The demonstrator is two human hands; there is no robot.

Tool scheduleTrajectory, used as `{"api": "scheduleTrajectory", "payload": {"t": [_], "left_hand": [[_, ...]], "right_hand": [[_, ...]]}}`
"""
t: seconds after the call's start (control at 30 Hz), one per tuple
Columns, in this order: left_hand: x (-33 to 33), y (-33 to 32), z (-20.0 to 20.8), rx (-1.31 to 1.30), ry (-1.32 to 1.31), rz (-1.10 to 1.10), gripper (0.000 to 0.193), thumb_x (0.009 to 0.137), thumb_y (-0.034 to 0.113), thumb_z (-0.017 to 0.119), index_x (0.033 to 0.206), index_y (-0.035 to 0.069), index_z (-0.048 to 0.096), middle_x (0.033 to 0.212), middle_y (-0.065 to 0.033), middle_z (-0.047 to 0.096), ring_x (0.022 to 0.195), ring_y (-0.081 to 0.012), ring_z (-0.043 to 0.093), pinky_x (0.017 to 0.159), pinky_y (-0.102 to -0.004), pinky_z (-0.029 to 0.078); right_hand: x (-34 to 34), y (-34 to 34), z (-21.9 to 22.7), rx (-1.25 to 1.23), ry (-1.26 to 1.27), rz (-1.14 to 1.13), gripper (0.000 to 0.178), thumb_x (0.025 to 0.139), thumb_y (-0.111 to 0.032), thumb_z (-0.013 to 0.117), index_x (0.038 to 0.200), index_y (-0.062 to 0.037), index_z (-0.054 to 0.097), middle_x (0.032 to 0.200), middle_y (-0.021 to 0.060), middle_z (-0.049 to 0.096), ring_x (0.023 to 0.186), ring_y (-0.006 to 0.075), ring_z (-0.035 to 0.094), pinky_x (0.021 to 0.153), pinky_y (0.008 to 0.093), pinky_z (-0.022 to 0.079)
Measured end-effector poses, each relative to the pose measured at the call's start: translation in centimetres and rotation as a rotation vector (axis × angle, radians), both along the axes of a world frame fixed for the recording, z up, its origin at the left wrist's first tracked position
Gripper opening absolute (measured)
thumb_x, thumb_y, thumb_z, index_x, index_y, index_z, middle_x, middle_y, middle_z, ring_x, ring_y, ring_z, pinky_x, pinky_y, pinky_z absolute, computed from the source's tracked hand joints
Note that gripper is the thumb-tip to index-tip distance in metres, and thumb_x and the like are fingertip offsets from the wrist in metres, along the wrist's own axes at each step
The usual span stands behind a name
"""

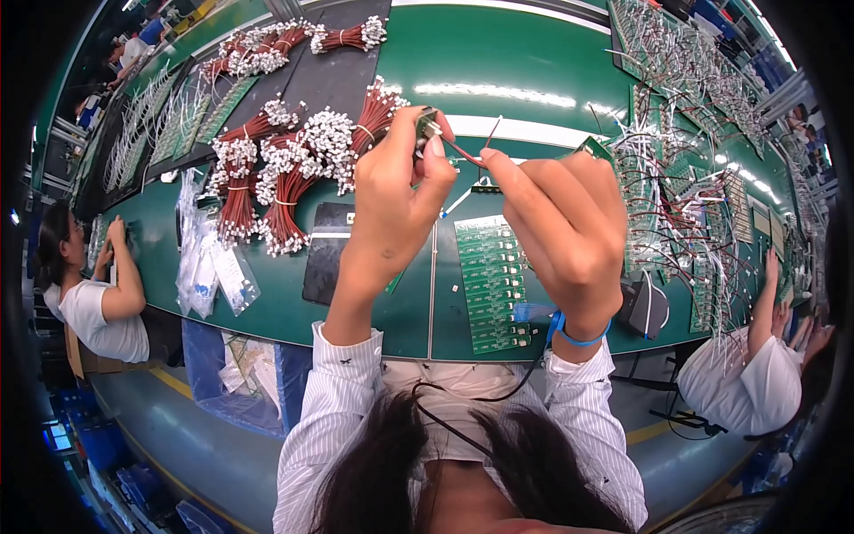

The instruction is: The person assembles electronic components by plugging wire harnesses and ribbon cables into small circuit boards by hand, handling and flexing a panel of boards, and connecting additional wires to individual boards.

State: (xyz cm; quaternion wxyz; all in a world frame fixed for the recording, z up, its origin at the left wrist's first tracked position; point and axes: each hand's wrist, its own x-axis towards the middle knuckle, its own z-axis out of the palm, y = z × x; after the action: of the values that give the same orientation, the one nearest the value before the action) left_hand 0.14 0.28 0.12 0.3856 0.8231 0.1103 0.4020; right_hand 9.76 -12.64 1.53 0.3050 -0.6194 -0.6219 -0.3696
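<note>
My left hand (391, 191) is closed, pinching a small green circuit board (429, 125) with a pale connector between thumb and fingertips. From that board a thin red-and-black wire cable (464, 156) runs across to my right hand (565, 214), whose thumb and forefinger are closed on it. Both hands are raised over the green bench. Another bit of green board (594, 149) shows just past my right knuckles; whether I hold it cannot be seen. Below lies a green circuit board panel (489, 285) with small white connectors along one side.
Bundles of brown-red wires (285, 182) with white plugs lie at left, beside clear plastic bags (213, 267). Wired boards (667, 196) crowd the right. A blue wrist strap (578, 338) with a cord circles my right wrist. Co-workers (102, 289) sit at both sides; a blue-lined bin (209, 374) stands below.
</note>
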Motion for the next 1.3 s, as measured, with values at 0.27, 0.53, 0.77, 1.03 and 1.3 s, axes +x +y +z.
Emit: {"api": "scheduleTrajectory", "payload": {"t": [0.27,0.53,0.77,1.03,1.3], "left_hand": [[0.4,-0.2,-0.7,-0.028,-0.029,-0.053,0.011,0.085,0.006,0.045,0.093,-0.001,0.049,0.062,-0.0081,0.05,0.049,-0.0136,0.049,0.047,-0.0272,0.04],[-0.1,-0.9,0.4,-0.257,0.047,-0.197,0.047,0.094,0.034,0.032,0.124,0.0,0.043,0.092,-0.007,0.056,0.081,-0.0126,0.051,0.075,-0.0256,0.041],[-2.2,-1.2,1.8,-0.19,-0.293,-0.109,0.051,0.096,0.036,0.024,0.112,-0.006,0.047,0.082,-0.0134,0.059,0.069,-0.0161,0.056,0.067,-0.0258,0.045],[-1.9,-1.6,1.2,-0.269,-0.487,0.164,0.044,0.097,0.029,0.028,0.082,-0.004,0.053,0.042,0.0007,0.029,0.042,-0.0059,0.022,0.045,-0.0193,0.025],[-2.0,-0.8,0.8,-0.318,-0.56,0.134,0.043,0.094,0.031,0.027,0.073,0.0,0.048,0.045,0.0005,0.025,0.045,-0.0072,0.022,0.051,-0.0211,0.028]], "right_hand": [[0.3,-0.4,-0.1,0.023,-0.006,-0.003,0.031,0.056,-0.005,0.059,0.087,0.0001,0.061,0.067,0.0025,0.046,0.061,0.0168,0.046,0.052,0.0296,0.037],[0.5,-2.0,0.3,0.073,0.241,-0.116,0.027,0.059,-0.003,0.065,0.085,-0.0046,0.062,0.066,0.0047,0.054,0.057,0.0207,0.055,0.05,0.0308,0.043],[-0.3,-12.1,2.0,0.11,0.424,-0.342,0.018,0.068,0.003,0.061,0.085,-0.0034,0.064,0.072,0.0067,0.056,0.062,0.0185,0.056,0.058,0.0278,0.046],[7.6,-30.2,2.6,0.038,0.306,-1.181,0.011,0.076,-0.014,0.061,0.083,-0.0077,0.066,0.069,0.0074,0.054,0.069,0.0197,0.055,0.063,0.0308,0.042],[20.7,-45.6,-1.5,0.008,0.309,-1.649,0.02,0.076,-0.027,0.058,0.081,-0.0093,0.067,0.075,0.0101,0.063,0.074,0.0268,0.061,0.065,0.0369,0.047]]}}
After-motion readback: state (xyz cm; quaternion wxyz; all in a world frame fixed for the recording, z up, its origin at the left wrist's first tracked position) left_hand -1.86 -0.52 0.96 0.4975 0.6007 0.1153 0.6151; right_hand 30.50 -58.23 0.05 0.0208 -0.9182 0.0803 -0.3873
